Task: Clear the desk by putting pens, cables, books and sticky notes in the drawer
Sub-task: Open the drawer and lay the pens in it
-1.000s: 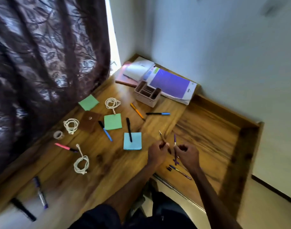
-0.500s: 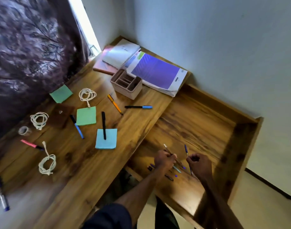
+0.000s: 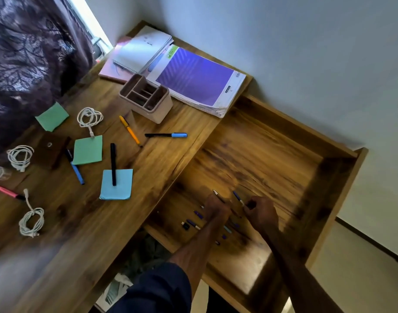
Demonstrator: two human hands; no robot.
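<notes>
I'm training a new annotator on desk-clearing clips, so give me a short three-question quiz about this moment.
1. True or false: the black pen lies partly on the blue sticky pad.
2. How many coiled white cables lie on the desk?
3. The left hand and right hand are: A over the open drawer; B flat on the desk; C out of view.
Key: 1 true; 2 three; 3 A.

Our left hand (image 3: 216,210) grips a silver-tipped pen (image 3: 217,194), right hand (image 3: 261,213) a blue pen (image 3: 238,197), over loose pens (image 3: 194,223) in the drawer (image 3: 261,143).
</notes>
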